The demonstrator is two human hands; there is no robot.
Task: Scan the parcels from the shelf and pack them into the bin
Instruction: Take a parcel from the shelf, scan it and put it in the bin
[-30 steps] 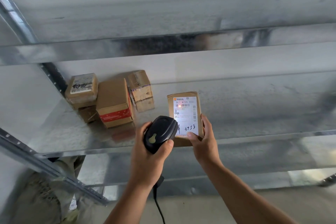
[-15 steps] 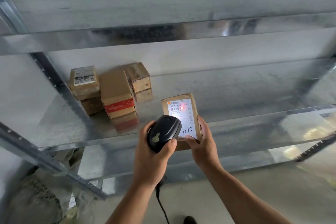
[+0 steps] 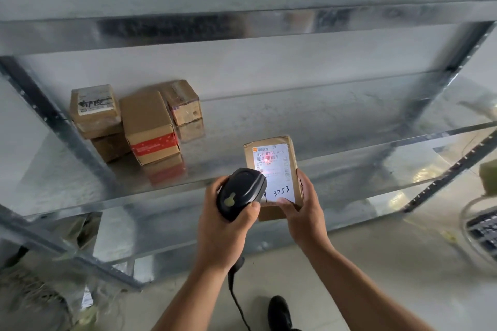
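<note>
My right hand (image 3: 304, 212) grips a flat brown parcel (image 3: 291, 152) by its lower end, label up; "3753" is handwritten on the white label. My left hand (image 3: 226, 226) holds a black corded barcode scanner (image 3: 240, 192) aimed at that label, and a red scan dot lies on the barcode. Both are in front of the metal shelf (image 3: 349, 142). Several more brown parcels (image 3: 146, 118) are stacked at the shelf's back left, one with a red band.
Slotted steel uprights (image 3: 45, 110) frame the shelf at left and right. A clear-rimmed bin or basket (image 3: 481, 226) shows at the right edge on the pale floor. A black shoe (image 3: 279, 312) is below, and crumpled bags (image 3: 40, 290) lie at lower left.
The view has tilted down and right, so the floor, shoe and right-edge basket have come into sight. Both hands keep their hold, with the scanner still on the label.
</note>
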